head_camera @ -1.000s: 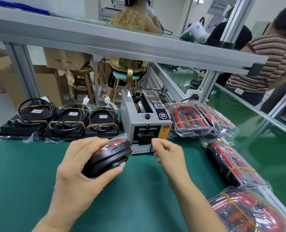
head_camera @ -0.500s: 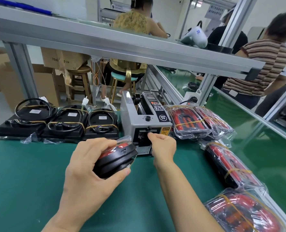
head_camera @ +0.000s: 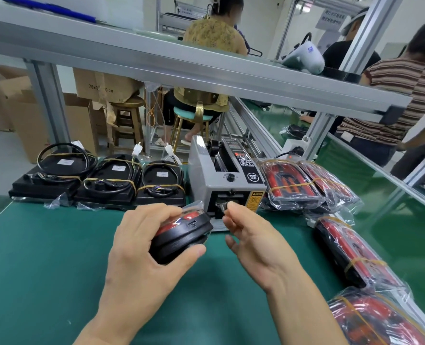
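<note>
Bagged black-and-red part gripped by left hand, held above green mat, just before tape dispenser. Clear tape piece pinched between thumb and forefinger of right hand at dispenser outlet.

This is a factory packing line. Just beyond the fingers stands a grey tape-cutting machine on a long workbench covered in green matting. To the right of the fingers lie bundles of red and black parts in clear bags, bound with rubber bands. To their left, black units with coiled cables sit in a row. Above the fingers runs a metal shelf on aluminium posts. Farther off, other workers are at neighbouring benches, and cardboard boxes are piled beyond the bench, far left of the fingers.
</note>
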Demonstrator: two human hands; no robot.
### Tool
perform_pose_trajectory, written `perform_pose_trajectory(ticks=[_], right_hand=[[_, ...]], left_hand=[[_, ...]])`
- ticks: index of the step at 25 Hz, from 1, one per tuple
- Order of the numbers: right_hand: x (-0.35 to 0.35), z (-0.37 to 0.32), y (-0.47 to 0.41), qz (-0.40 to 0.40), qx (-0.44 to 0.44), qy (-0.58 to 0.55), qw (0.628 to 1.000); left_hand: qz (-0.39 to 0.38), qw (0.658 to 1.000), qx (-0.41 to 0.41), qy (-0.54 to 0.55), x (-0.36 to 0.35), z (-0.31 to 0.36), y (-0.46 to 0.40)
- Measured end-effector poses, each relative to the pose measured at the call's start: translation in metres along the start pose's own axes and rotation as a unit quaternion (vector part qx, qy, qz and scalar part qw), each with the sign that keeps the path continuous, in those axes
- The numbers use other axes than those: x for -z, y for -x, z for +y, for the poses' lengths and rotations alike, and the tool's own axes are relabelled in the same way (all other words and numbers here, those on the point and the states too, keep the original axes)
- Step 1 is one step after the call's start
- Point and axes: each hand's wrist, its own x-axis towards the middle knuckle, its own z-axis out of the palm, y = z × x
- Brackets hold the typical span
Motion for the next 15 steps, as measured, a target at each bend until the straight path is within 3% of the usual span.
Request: perform_pose_trajectory(ticks=[3, 15], right_hand=[[-0.016, 0.001, 0.028, -0.064, 0.041, 0.046, 0.996], [-0.025, 0.008, 0.040, -0.037, 0.083, 0.063, 0.994]], left_hand=[[0.016, 1.000, -0.012, -0.006, -0.003, 0.004, 0.002], [0.069, 0.997, -0.034, -0.019, -0.012, 0.005, 0.010]])
